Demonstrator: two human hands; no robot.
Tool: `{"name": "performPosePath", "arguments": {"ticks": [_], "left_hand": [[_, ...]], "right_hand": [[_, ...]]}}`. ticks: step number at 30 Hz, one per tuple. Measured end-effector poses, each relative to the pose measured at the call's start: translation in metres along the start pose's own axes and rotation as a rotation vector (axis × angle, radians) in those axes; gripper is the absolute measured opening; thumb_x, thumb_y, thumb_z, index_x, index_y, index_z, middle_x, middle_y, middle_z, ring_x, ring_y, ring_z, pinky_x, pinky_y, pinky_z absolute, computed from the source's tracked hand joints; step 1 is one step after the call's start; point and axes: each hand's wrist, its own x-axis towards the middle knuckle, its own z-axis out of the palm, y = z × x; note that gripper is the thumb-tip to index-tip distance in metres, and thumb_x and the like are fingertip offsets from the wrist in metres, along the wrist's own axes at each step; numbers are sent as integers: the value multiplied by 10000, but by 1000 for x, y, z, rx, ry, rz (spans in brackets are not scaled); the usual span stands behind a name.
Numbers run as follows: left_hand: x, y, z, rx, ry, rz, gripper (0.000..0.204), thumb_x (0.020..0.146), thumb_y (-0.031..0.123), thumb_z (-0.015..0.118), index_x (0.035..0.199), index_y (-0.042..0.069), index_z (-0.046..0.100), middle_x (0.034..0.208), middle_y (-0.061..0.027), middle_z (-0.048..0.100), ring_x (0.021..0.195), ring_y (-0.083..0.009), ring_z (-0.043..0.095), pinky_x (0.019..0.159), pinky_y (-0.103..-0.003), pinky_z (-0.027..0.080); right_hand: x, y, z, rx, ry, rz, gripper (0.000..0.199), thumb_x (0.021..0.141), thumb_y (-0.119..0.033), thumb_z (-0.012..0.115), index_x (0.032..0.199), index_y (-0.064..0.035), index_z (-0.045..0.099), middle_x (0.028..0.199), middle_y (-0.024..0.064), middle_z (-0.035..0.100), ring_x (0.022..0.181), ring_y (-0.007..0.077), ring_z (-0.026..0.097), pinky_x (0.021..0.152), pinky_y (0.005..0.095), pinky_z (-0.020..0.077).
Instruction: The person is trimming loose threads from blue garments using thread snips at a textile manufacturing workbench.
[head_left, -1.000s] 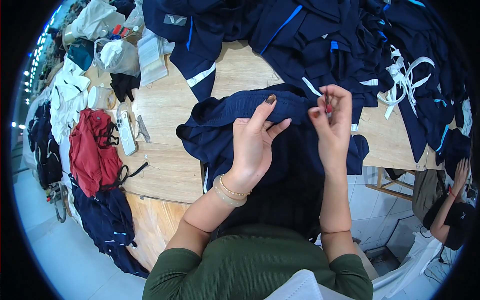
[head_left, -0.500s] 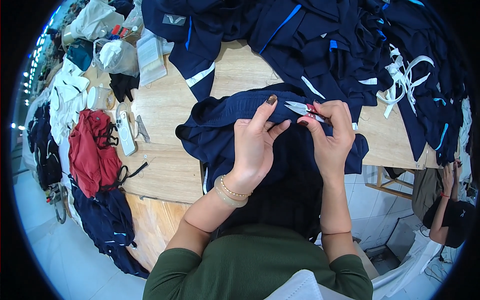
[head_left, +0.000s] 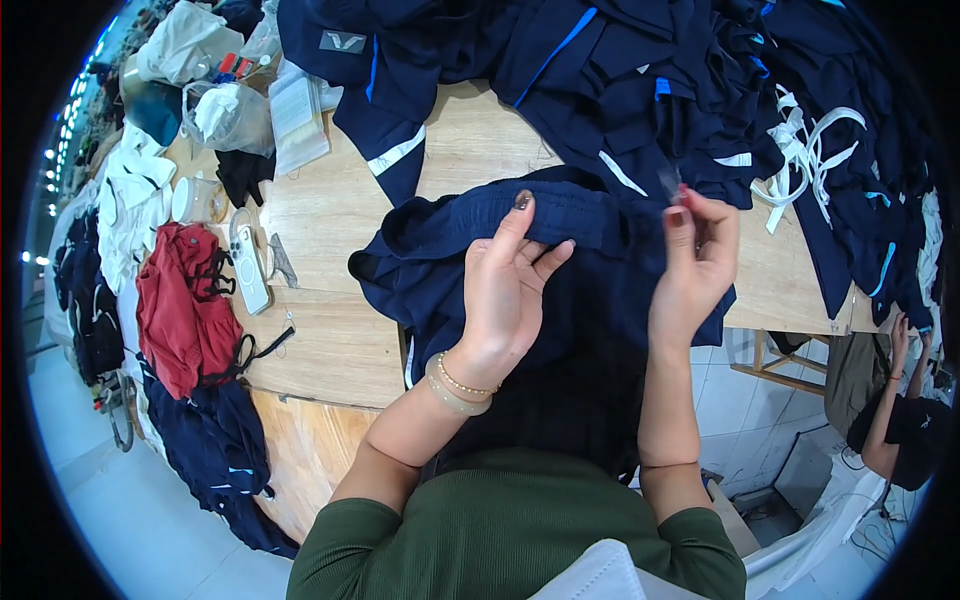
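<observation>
A navy garment [head_left: 425, 285] with a gathered elastic waistband [head_left: 565, 212] lies bunched on the table in front of me. My left hand [head_left: 503, 295] grips the waistband, thumb on top and fingers beneath the fabric. To the right, my right hand [head_left: 695, 265] is raised over the cloth, closed around red-handled thread snips [head_left: 673, 183]. The blades point up and away, smeared by motion, so I cannot tell whether they are apart. The snips do not appear to touch the waistband.
Navy garments with white and blue trim [head_left: 620, 80] heap along the far side, with white straps [head_left: 815, 160] at right. At left lie a red cloth bag [head_left: 185, 310], a phone [head_left: 250, 268] and a plastic jar [head_left: 198, 200]. Another person [head_left: 905, 440] works at far right.
My right hand has drawn the snips away from the waistband, up and to the right. My left hand keeps its hold, shifting only slightly.
</observation>
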Motion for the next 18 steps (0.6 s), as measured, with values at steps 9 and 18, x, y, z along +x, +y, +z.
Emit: {"name": "performPosePath", "arguments": {"ticks": [9, 18], "left_hand": [[-28, -34, -70, 1, -38, -175, 189, 965, 221, 518, 1029, 45, 548, 985, -76, 627, 962, -192, 588, 924, -374, 476], [-31, 41, -108, 1463, 350, 706, 160, 886, 90, 616, 1009, -11, 609, 826, -51, 574, 645, -144, 547, 597, -256, 450]], "right_hand": [[4, 18, -32, -26, -153, 217, 147, 916, -126, 636, 853, -22, 553, 804, -18, 498, 716, 43, 414, 622, 179, 327], [-19, 35, -24, -564, -252, 62, 314, 797, -205, 762, 954, -37, 548, 766, 79, 608, 668, 175, 585, 637, 269, 466]]}}
